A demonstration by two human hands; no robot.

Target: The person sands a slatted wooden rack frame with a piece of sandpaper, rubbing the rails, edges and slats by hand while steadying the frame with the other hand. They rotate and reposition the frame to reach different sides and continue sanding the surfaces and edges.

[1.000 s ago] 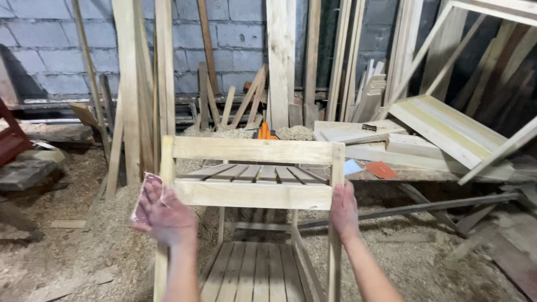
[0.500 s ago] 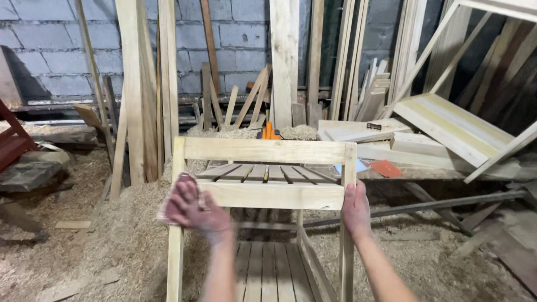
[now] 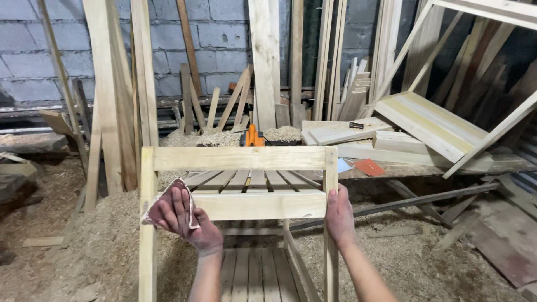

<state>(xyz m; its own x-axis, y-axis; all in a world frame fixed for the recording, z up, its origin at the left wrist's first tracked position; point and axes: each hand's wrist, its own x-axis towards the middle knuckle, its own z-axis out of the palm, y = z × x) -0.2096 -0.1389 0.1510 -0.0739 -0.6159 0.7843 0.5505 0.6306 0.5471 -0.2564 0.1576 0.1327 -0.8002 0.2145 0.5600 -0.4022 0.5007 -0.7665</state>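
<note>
Currently, through the head camera, I am looking down at an unfinished wooden chair frame standing near me on a sawdust-covered floor. My left hand is pressing a worn sheet of sandpaper flat against the left end of the lower back rail, fingers spread over the sheet and pinning it to the wood rather than clenching. My right hand is wrapping around the right upright, fingers closing on the post and steadying the frame.

Beyond the chair, toward the far side, an orange power tool is sitting among shavings, and loose planks are leaning against a grey block wall. To the right, a slatted wooden panel is lying tilted on a cluttered bench.

I judge the step in hand to be sanding the lower rail by hand. The next move seems to call for firm, even strokes along the grain while the right hand is bracing the chair against rocking.
</note>
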